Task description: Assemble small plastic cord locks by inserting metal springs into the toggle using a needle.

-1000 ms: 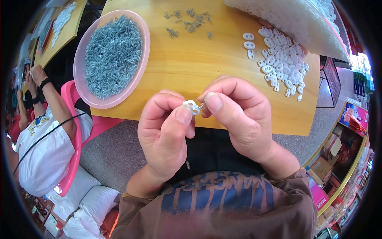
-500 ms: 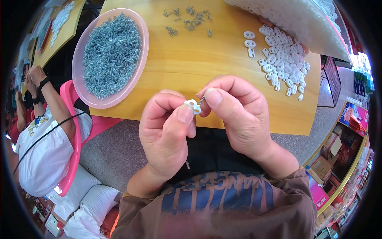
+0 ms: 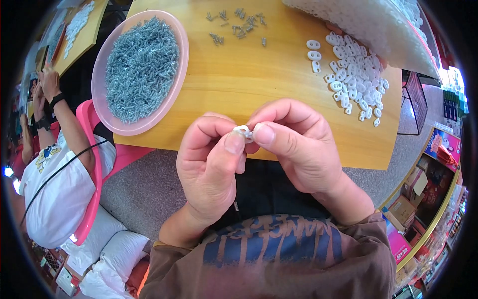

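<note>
My left hand (image 3: pixel 211 164) and my right hand (image 3: pixel 298 144) meet just in front of the wooden table's (image 3: pixel 239 84) near edge. Between their thumbs and forefingers they pinch one small white plastic ring piece (image 3: pixel 243 131); a metal part may be with it, but fingers hide it. A pink bowl (image 3: pixel 102 112) full of small grey screws (image 3: pixel 139 67) sits on the table's left part. A loose heap of white plastic pieces (image 3: pixel 353 82) lies at the right. A few stray screws (image 3: pixel 236 22) lie at the far edge.
A white bag or sack (image 3: pixel 368 25) overhangs the heap at the upper right. Another person in a white shirt (image 3: pixel 55 184) sits at the left on a pink chair (image 3: pixel 94 199). Boxes and shelves (image 3: pixel 423 184) stand at the right. White sacks (image 3: pixel 109 249) lie on the floor.
Both hands keep pinching the small white piece in the same spot; the fingers shift only slightly around it.
</note>
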The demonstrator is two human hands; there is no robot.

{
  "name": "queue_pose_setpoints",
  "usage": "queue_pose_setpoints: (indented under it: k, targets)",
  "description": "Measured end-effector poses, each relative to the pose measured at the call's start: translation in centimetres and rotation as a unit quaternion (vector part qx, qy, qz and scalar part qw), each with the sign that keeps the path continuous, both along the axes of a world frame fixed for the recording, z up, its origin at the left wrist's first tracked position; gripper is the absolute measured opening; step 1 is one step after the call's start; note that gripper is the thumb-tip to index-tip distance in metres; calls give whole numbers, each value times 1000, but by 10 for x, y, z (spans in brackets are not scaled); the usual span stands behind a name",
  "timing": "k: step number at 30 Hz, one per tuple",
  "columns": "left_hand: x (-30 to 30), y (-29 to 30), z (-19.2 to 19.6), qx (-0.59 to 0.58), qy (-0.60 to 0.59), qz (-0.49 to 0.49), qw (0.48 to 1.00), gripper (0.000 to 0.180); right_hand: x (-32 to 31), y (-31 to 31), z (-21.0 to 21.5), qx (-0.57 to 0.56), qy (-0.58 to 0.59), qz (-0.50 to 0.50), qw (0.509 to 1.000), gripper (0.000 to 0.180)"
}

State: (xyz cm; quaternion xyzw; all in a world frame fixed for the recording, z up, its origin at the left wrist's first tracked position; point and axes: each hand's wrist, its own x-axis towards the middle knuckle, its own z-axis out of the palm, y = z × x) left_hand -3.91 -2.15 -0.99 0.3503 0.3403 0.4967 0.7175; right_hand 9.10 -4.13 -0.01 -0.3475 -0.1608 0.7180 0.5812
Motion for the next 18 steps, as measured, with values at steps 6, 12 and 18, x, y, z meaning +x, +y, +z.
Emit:
queue_pose_setpoints:
  k: [6,12,18]
  targets:
    - [-3,1,-2,5,-1,7,1000,3,1,1,-1,-23,25,-6,999,9]
    - [-5,1,-1,22,22,7,999,3,1,1,-1,-37,4,-4,999,11]
    - [-5,1,-3,12,27,0,1000,3,0,1,-4,-40,1,14,999,12]
